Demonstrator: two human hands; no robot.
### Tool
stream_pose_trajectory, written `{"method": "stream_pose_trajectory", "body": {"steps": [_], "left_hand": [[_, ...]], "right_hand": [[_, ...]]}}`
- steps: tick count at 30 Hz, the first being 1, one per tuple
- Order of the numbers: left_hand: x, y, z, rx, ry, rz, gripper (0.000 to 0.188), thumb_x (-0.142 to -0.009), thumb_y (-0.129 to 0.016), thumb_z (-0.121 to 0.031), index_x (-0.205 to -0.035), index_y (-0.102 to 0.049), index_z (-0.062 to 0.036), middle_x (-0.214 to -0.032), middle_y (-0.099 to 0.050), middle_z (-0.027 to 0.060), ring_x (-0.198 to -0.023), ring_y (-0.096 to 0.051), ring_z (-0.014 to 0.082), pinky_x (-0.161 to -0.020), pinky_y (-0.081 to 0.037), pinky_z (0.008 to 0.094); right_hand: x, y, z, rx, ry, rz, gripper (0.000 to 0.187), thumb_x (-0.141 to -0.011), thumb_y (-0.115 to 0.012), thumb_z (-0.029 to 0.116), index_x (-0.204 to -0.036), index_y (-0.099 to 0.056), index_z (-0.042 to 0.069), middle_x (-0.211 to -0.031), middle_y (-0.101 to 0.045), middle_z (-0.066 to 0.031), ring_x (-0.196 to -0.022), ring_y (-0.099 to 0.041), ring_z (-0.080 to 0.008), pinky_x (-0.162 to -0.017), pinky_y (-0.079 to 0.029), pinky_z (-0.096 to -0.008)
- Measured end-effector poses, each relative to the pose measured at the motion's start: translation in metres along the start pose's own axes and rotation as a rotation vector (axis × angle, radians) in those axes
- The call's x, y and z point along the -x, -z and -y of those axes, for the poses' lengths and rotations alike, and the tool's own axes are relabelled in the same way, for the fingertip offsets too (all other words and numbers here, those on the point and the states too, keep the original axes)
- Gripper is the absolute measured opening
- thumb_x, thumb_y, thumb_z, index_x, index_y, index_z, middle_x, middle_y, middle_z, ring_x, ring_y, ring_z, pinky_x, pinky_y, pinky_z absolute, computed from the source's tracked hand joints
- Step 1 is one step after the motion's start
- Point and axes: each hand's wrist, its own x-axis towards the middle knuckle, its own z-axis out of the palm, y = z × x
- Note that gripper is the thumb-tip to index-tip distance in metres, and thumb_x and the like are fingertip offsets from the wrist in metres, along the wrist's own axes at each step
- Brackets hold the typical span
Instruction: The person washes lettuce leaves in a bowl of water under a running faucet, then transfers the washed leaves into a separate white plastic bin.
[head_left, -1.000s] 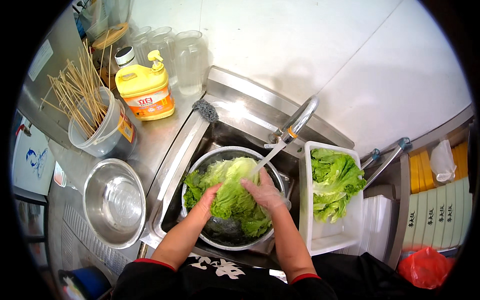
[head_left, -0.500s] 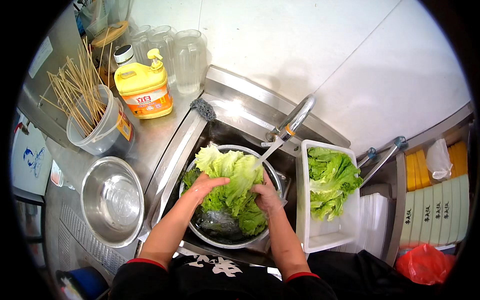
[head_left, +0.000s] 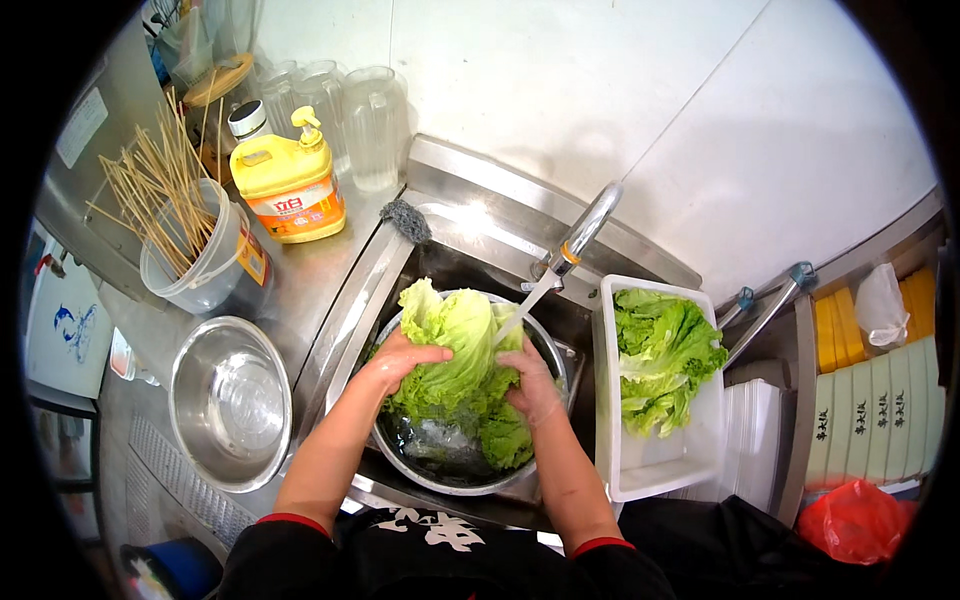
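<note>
Lettuce leaves point(head_left: 445, 350) are held between my two hands above a metal basin point(head_left: 450, 488) standing in the sink point(head_left: 425, 270). My left hand point(head_left: 398, 360) grips them on the left, its thumb lying over the leaf. My right hand point(head_left: 530, 380) closes on the leaves at the right, under the stream. Water runs from the faucet point(head_left: 590, 225) onto the lettuce and that hand. Below the held leaves, more green leaf and water show in the basin. To the right, a white plastic tub point(head_left: 660, 478) holds other lettuce leaves point(head_left: 660, 355).
An empty steel bowl point(head_left: 230, 405) sits on the left counter. Behind it stand a clear bucket of wooden skewers point(head_left: 190, 250), a yellow soap jug point(head_left: 290, 190) and clear pitchers point(head_left: 372, 130). A scouring pad point(head_left: 405, 220) lies by the sink. White containers point(head_left: 750, 440) are stacked right of the tub.
The lettuce has been turned and spread, with a broad pale leaf now facing up. My left hand has shifted slightly up and the right hand a little inward. Water still runs.
</note>
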Motion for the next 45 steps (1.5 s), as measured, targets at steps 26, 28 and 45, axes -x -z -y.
{"method": "stream_pose_trajectory", "body": {"steps": [26,28,45], "left_hand": [[0.008,-0.011,0.01,-0.234,-0.041,0.076,0.084,-0.061,-0.075,-0.001,-0.131,-0.029,-0.0013,-0.123,-0.046,0.0101,-0.111,-0.045,0.0189,-0.095,-0.035,0.03],[0.013,-0.011,0.006,-0.1,0.093,0.028,0.079,-0.063,-0.075,-0.002,-0.129,-0.033,-0.001,-0.121,-0.048,0.0097,-0.11,-0.047,0.0187,-0.094,-0.036,0.03],[0.0,-0.014,0.012,-0.815,-0.231,-0.091,0.101,-0.053,-0.079,-0.018,-0.133,-0.021,0.0011,-0.122,-0.046,0.0163,-0.114,-0.045,0.0218,-0.096,-0.034,0.0289]], "right_hand": [[0.003,0.011,-0.043,-0.055,0.055,0.025,0.059,-0.071,-0.065,0.014,-0.124,-0.039,0.006,-0.106,-0.054,-0.0072,-0.097,-0.053,-0.0216,-0.083,-0.045,-0.036],[0.007,0.012,-0.041,-0.055,0.048,0.036,0.06,-0.069,-0.064,0.012,-0.123,-0.039,0.006,-0.105,-0.054,-0.0071,-0.096,-0.054,-0.0212,-0.083,-0.045,-0.0358],[-0.009,0.018,-0.047,-0.309,-0.177,-0.058,0.032,-0.073,-0.053,0.02,-0.101,-0.056,0.004,-0.095,-0.06,-0.0091,-0.085,-0.058,-0.0235,-0.079,-0.047,-0.0369]]}}
